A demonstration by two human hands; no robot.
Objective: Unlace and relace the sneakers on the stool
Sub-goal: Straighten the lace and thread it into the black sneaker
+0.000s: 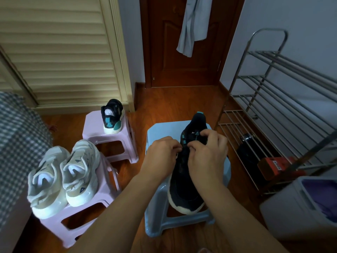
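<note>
One head-worn wide-angle view looks forward and steeply down — close over the blue stool. Its upper edge faces the wooden door. No second view.

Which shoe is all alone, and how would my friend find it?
Start at the slatted closet door. In front of it is the farther pink stool, holding a single black sneaker. Unlike the white pair nearby, it's black with a teal heel.

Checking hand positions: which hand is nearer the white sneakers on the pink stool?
Left. The left hand lies between them and the right hand; white sneakers sit further left.
</note>
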